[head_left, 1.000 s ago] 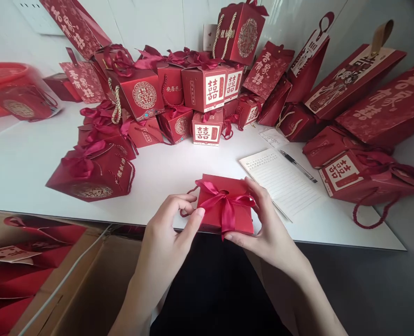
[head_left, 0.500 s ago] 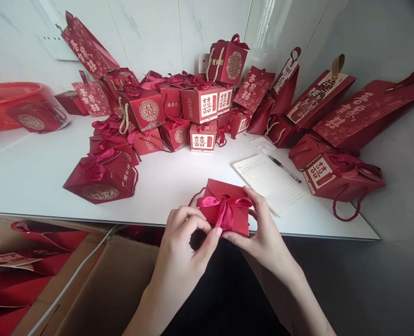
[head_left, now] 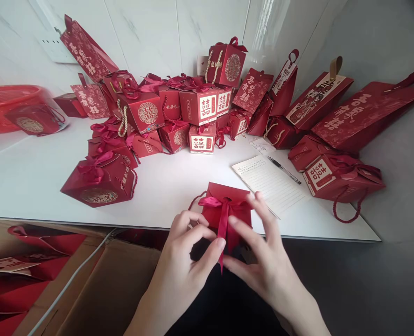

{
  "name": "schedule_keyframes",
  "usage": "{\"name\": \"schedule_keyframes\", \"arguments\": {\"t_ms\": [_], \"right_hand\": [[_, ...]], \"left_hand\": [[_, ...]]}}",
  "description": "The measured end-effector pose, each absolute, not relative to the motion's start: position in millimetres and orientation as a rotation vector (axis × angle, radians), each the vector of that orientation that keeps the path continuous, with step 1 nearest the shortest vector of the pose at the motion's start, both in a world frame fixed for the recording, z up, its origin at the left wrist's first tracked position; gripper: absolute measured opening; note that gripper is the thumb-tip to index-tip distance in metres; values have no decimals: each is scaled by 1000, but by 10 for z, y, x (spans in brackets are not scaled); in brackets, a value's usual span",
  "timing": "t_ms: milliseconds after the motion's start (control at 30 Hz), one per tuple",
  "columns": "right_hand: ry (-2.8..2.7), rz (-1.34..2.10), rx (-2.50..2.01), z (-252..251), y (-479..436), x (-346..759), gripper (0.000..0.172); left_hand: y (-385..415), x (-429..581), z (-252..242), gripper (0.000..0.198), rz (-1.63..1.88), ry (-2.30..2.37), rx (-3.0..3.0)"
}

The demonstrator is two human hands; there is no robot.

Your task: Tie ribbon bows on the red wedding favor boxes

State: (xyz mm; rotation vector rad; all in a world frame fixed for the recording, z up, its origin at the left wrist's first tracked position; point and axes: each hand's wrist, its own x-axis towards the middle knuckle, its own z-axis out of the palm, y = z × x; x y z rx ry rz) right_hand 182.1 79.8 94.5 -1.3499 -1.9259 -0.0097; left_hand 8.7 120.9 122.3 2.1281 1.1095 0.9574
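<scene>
A small red gift box (head_left: 216, 190) sits at the table's front edge, tied with a crimson satin ribbon (head_left: 224, 217) whose bow lies across its lid. One ribbon tail hangs down over the front. My left hand (head_left: 190, 252) curls against the box's left side, its thumb by the ribbon tail; the fingertips are partly hidden behind the box. Over the box's right side, my right hand (head_left: 267, 252) has its fingers spread, slightly blurred, with the index fingertip close to the ribbon. A twisted red cord handle (head_left: 195, 199) sticks out at the left.
Many red favour boxes (head_left: 144, 113) are piled along the wall. A lined notepad (head_left: 263, 179) and a pen (head_left: 284, 170) lie to the right. An orange-red basket (head_left: 10, 105) stands far left. Below the table, a cardboard box (head_left: 112, 280) stands beside red bags (head_left: 21, 280).
My right hand has loosened from the box's right side, its fingers spreading toward the bow. The ribbon tail now hangs lower in front. My left hand has barely moved.
</scene>
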Motion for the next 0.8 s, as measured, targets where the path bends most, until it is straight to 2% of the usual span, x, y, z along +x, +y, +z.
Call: {"name": "schedule_keyframes", "arguments": {"t_ms": [133,233,333,467,533,667,800], "right_hand": [[-1966,-170,-1256,917,819,1712,32],[-1889,-185,-1193,871,859,1694,22],[-1882,-137,-1151,877,871,1721,21],[-1939,-62,-1121,915,846,1774,19],[-1940,-70,-1120,901,824,1800,24],[-1856,-98,-1143,831,776,1846,44],[-1804,-78,-1083,833,755,1876,40]], "left_hand": [[1227,56,1336,21,998,1063,2063],[1360,85,1356,16,1182,1141,2073],[1542,175,1330,7,1168,1071,2178],[1679,302,1287,11,978,966,2308],[1689,332,1268,10,958,966,2315],[1676,343,1241,10,966,984,2283],[1671,354,1244,11,933,1005,2281]]}}
